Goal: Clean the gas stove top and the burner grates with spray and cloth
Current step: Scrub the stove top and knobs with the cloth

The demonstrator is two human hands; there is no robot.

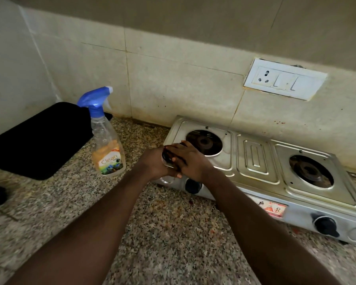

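Speckled granite counter (169, 229) runs under a stained tiled wall, with the steel stove top (253, 161) at right of centre. Both burner wells are bare; no grates show. The spray bottle (106, 138) stands untouched at left centre, beside a black tray (39, 138). At the stove's near-left corner, the left hand (155, 163) and right hand (190, 161) are pressed together around a small dark object, perhaps a burner part or cloth. Wiping seems barely begun; grime remains.
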